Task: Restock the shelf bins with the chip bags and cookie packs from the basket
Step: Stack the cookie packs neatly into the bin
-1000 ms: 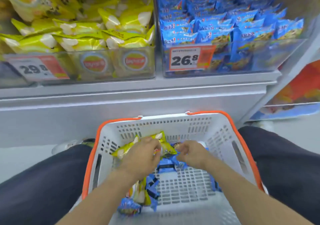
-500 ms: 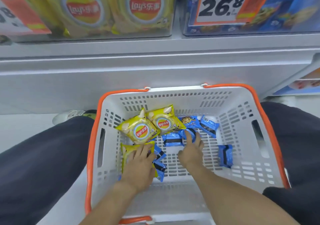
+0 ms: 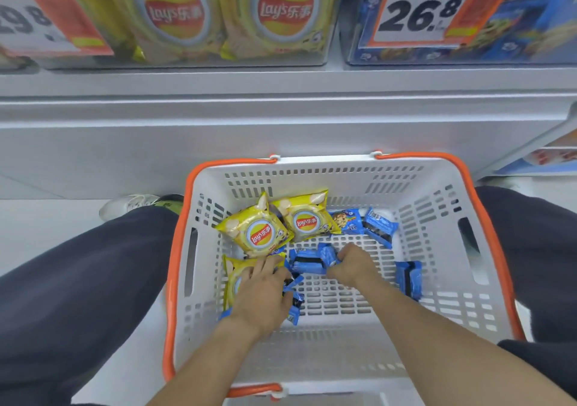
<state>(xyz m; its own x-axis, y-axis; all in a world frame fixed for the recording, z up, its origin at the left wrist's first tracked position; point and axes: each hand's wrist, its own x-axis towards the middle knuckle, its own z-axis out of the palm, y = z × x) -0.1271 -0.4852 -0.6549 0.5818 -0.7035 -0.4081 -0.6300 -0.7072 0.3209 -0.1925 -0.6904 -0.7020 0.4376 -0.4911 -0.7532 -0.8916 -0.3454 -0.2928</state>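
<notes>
A: Where are the goods now?

B: All are inside the white basket with the orange rim. Two yellow chip bags lie at the far left, a third one is under the left hand. Blue cookie packs are spread over the middle and the right side.

A: And the hands?

B: The left hand lies on the third chip bag with its fingers spread and nearly straight; it presses but does not yet grip, I think. The right hand has curled fingers closed around a blue cookie pack in the middle.

A: How to do this step well?

B: I would hold the chip bag by its edge seam, lightly, so the chips are not crushed. The cookie pack is firm, it can be gripped tighter. Then chips go to the yellow bin above on the left, cookies to the blue bin on the right.
</notes>
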